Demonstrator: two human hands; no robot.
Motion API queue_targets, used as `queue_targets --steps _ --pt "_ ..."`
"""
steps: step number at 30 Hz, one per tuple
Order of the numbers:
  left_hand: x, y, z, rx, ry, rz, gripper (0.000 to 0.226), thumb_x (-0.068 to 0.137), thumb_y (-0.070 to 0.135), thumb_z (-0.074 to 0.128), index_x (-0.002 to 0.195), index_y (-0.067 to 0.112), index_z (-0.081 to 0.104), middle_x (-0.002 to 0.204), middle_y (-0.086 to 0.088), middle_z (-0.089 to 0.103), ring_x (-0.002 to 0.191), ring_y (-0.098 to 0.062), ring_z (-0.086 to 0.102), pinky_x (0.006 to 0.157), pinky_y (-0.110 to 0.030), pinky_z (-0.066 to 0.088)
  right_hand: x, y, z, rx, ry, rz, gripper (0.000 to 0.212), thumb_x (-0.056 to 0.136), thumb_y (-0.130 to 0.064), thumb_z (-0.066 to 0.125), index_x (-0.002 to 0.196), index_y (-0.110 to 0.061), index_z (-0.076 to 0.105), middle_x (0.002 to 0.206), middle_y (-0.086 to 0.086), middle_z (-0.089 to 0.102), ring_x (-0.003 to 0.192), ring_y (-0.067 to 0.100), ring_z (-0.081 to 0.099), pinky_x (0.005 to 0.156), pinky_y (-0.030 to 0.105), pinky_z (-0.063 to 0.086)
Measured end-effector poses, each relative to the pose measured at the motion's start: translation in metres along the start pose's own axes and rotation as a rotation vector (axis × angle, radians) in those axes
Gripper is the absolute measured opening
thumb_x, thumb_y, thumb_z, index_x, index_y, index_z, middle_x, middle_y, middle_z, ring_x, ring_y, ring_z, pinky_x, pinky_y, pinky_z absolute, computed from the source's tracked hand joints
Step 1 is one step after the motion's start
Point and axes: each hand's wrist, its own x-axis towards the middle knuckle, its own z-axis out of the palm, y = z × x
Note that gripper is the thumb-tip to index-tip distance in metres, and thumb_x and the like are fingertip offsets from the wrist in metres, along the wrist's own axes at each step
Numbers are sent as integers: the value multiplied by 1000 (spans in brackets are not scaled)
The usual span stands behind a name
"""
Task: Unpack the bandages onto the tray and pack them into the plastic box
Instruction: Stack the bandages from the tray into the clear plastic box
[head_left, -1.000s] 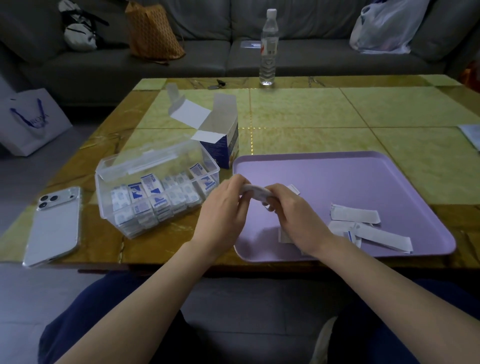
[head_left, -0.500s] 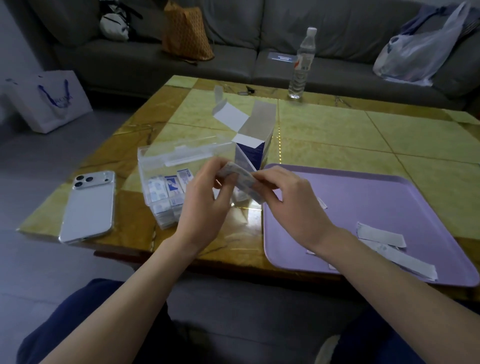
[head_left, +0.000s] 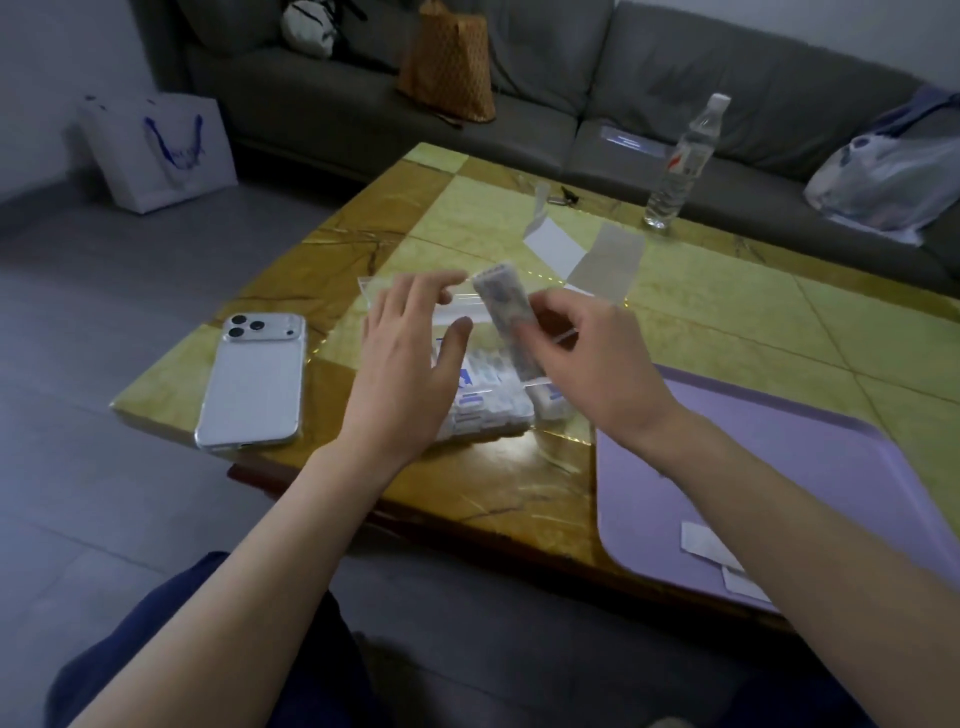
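Observation:
My right hand (head_left: 587, 358) holds a stack of wrapped bandages (head_left: 506, 317) upright above the clear plastic box (head_left: 493, 400), which has several bandages packed inside. Beside the stack, over the box's left part, my left hand (head_left: 410, 364) hovers with fingers spread and holds nothing. The purple tray (head_left: 779, 467) lies at the right with a few loose bandages (head_left: 717, 556) on it, partly hidden by my right forearm. The open bandage carton (head_left: 602, 265) stands behind my hands.
A phone (head_left: 254, 379) lies face down at the table's left corner. A water bottle (head_left: 685, 161) stands at the far edge. Beyond it a sofa carries a brown bag (head_left: 447, 62) and a plastic bag (head_left: 893, 176). A white paper bag (head_left: 161, 150) sits on the floor.
Both hands carried the bandage stack from over the tray leftward to above the plastic box. My left hand has let go of the stack and spread open. The view swung left.

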Motion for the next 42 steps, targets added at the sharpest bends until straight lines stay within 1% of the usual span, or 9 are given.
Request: queue_targets --steps 3,6,11,14,17,24,27,31,42 --pt "-1 -14 -4 171 -40 -148 38 92 14 50 130 15 44 121 -5 46 115 -22 39 99 -35 29 22 11 0 -71 -1 114 13 89 -21 61 84 -11 67 68 -4 60 64 11 52 62 25 42" --pt "-4 -26 -6 250 -116 -269 40 95 18 45 135 15 39 132 -8 40 122 -24 33 103 -37 26 40 26 8 -91 -136 306 14 87 -17 63 78 -7 68 70 8 64 64 12 56 65 26 46" --pt "-11 -35 -9 273 -163 -302 42 96 20 42 138 16 35 135 -5 36 125 -22 30 103 -35 26 55 40 28 -185 -362 481 44 84 -12 63 49 -13 36 48 4 34 33 5 44 41 13 34" --pt "-12 -38 -11 256 -176 -326 44 97 22 41 139 16 33 137 -4 35 128 -21 29 103 -36 26 62 45 38 -255 -432 531 44 83 -13 64 49 -14 36 49 4 35 46 14 45 50 18 36" --pt "-12 -38 -10 243 -186 -328 44 97 21 41 140 16 33 137 -5 35 128 -22 28 104 -36 26 64 47 46 -288 -498 572 39 85 -14 64 52 -12 42 55 5 41 58 19 44 61 29 40" --pt "-12 -35 -9 208 -179 -341 45 97 20 41 140 16 31 136 -6 33 125 -20 31 101 -34 28 64 37 51 -363 -621 551 37 90 -19 59 57 -10 45 57 4 43 51 14 37 53 24 32" --pt "-13 -33 -8 212 -184 -334 45 97 20 42 140 16 31 135 -6 33 124 -20 31 101 -33 29 65 32 50 -383 -615 530 18 91 -16 58 83 -1 63 68 7 56 57 14 50 55 23 43" --pt "-13 -33 -8 209 -181 -341 44 97 20 42 140 17 30 136 -6 33 126 -20 31 102 -33 29 64 27 50 -356 -603 547 19 87 -5 59 101 7 64 76 11 61 55 10 54 40 11 42" --pt "-13 -33 -7 197 -174 -348 43 98 20 41 139 18 31 137 -5 32 128 -19 30 103 -33 28 62 30 53 -433 -545 467 25 94 -8 48 110 3 64 107 18 67 94 28 66 87 39 53"
